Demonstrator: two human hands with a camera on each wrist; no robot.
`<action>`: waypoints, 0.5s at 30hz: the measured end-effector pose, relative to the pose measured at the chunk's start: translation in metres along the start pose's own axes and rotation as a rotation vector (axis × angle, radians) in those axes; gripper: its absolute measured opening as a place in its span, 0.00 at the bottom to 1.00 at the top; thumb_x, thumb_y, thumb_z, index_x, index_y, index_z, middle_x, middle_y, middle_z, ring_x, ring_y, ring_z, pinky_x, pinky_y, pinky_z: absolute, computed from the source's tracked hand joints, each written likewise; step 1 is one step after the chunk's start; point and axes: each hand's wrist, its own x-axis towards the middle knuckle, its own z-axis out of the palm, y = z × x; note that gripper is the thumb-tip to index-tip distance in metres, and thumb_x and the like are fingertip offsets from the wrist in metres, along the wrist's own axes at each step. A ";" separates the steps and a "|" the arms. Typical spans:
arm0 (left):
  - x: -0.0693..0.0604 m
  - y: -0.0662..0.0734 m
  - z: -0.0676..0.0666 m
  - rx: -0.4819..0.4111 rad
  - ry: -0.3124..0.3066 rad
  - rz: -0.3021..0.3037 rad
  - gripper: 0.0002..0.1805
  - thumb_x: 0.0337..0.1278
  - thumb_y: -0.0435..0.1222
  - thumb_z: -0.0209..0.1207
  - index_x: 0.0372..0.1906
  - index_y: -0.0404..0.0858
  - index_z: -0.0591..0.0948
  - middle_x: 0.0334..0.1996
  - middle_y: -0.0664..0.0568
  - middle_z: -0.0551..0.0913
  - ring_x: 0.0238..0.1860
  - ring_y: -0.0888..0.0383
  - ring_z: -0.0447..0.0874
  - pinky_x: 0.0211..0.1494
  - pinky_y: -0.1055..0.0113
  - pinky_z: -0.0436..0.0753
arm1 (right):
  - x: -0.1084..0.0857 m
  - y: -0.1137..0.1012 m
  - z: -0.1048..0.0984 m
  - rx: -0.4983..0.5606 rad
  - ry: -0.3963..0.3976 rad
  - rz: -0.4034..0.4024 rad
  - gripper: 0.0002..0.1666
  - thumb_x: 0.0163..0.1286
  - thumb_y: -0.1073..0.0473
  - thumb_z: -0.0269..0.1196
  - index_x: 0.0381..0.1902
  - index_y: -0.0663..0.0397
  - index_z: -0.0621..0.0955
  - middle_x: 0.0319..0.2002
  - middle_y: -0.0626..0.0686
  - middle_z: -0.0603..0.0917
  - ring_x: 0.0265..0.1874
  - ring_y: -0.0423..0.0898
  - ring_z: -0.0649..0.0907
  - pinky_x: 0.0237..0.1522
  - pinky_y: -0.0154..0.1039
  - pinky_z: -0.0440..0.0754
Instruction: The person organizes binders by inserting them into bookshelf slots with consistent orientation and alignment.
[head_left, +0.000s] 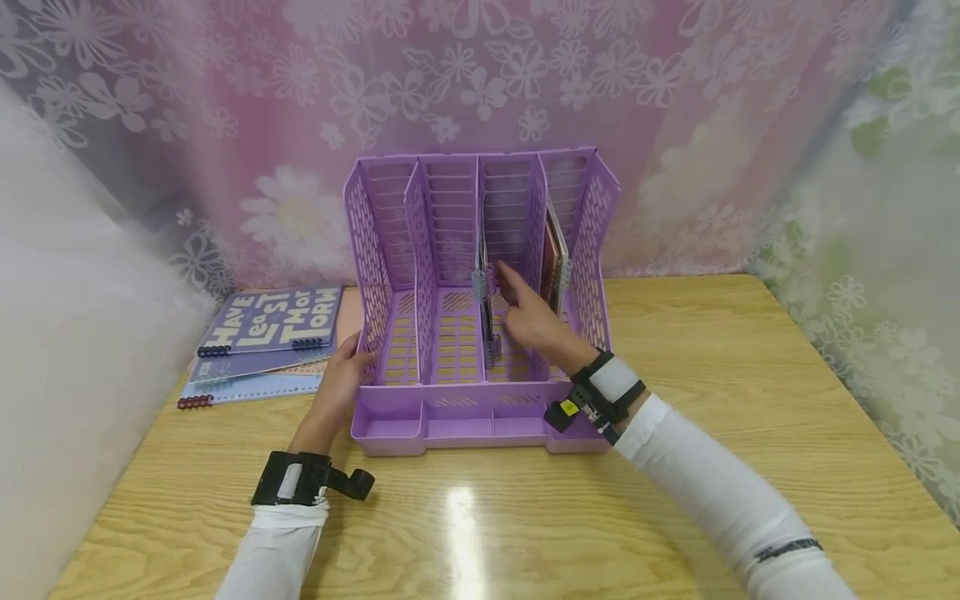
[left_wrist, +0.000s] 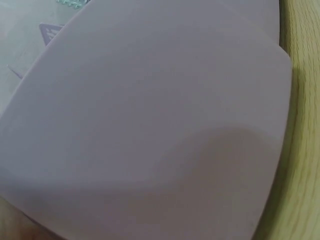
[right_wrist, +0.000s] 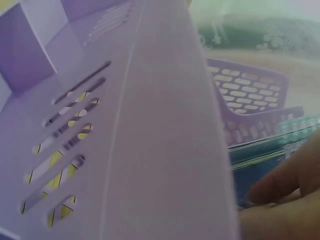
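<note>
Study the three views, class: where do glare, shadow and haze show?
Head view: a glare streak on the table, in front of the purple organizer; left wrist view: a soft rounded shadow low on the smooth lilac panel; right wrist view: the flowered curtain hazy and washed out.

Purple organizer [head_left: 465, 392], pink floral backdrop [head_left: 480, 83]

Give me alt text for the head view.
A person's right hand reaches inside a purple organizer holding upright notebooks, while the left hand holds its left side. More spiral notebooks lie on the wooden table at left.
</note>
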 end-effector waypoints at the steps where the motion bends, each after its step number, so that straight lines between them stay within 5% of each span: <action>1: 0.000 0.000 0.001 -0.003 -0.004 -0.001 0.31 0.69 0.32 0.41 0.75 0.36 0.51 0.68 0.36 0.60 0.65 0.41 0.61 0.68 0.48 0.61 | -0.004 0.000 -0.001 0.014 0.010 -0.009 0.45 0.66 0.75 0.40 0.77 0.47 0.42 0.75 0.55 0.46 0.72 0.50 0.51 0.69 0.46 0.54; 10: 0.001 -0.003 0.000 0.038 -0.015 0.019 0.31 0.67 0.32 0.41 0.74 0.35 0.52 0.66 0.35 0.62 0.64 0.40 0.62 0.67 0.48 0.62 | -0.049 -0.002 -0.011 0.098 0.082 -0.207 0.25 0.76 0.65 0.48 0.68 0.63 0.65 0.66 0.58 0.69 0.63 0.49 0.70 0.63 0.42 0.68; 15: 0.002 -0.002 0.001 0.025 -0.029 0.008 0.31 0.69 0.32 0.40 0.75 0.35 0.51 0.66 0.35 0.62 0.63 0.39 0.63 0.66 0.47 0.62 | -0.074 0.008 -0.027 0.032 0.214 -0.338 0.19 0.75 0.64 0.50 0.60 0.61 0.75 0.58 0.56 0.77 0.58 0.46 0.76 0.60 0.39 0.72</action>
